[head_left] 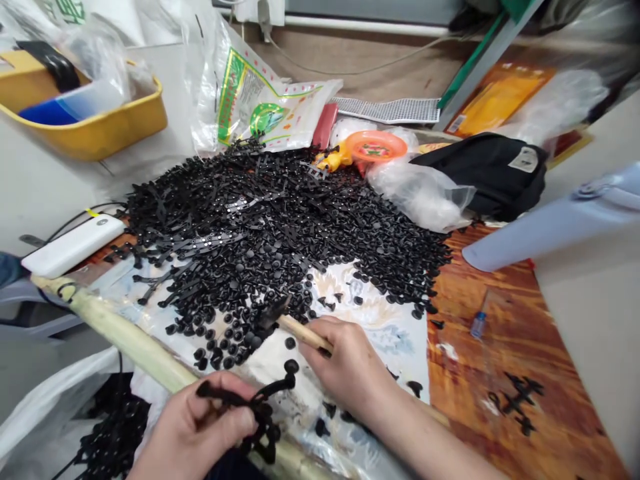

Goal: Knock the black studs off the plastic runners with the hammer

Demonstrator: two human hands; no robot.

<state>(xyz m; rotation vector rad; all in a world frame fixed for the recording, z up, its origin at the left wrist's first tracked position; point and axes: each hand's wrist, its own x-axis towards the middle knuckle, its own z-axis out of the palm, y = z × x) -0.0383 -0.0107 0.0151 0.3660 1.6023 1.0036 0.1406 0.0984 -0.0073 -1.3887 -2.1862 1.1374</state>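
My left hand (207, 420), at the bottom centre, pinches a bunch of black plastic pieces (263, 417) with thin arms. One arm ends in a round button-like cap near my right hand. Closed around a pale wooden handle, my right hand (340, 360) holds what looks like a hammer (300, 330). Its dark head points away from me and rests at or just above the near edge of a large pile of black plastic parts (280, 220). Loose round black caps (230, 347) lie between my two hands and the pile.
At left are a yellow basket (110, 137), a white power bank (75, 243) and a bag of black parts (107, 427). A printed sack (280, 110), orange dish (376, 147) and black pouch (493, 173) stand behind. A blue-handled screwdriver (479, 325) lies right, below a grey-blue tube (540, 227).
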